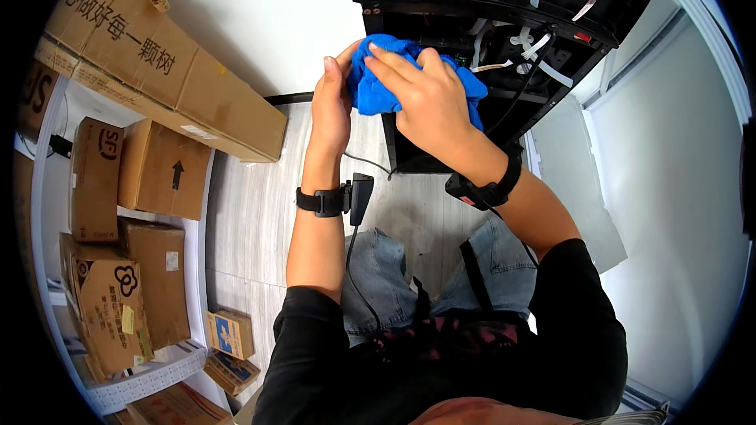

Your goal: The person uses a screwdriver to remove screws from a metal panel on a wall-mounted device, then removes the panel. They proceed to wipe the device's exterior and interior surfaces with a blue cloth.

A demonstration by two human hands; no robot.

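A crumpled blue cloth [378, 91] is between my two hands, in front of a black machine cabinet [407, 6] whose side facing me is uncovered. My left hand [332, 100] holds the cloth's left edge, thumb up and fingers behind it. From the right, my right hand [434, 94] presses on the cloth with two fingers stretched out across it. Whether anything lies inside or behind the cloth is hidden. Just beyond my right hand, the cabinet shows white connectors with wires [493, 66], a black cable [522, 91] and a red switch [582, 37].
A long cardboard carton [165, 65] leans at upper left above a white shelf rack [198, 236] with several cardboard boxes [162, 171]. Small boxes [230, 333] lie on the wood-look floor [254, 218]. A grey panel [576, 177] stands beside the cabinet. Cables run from my wrist straps.
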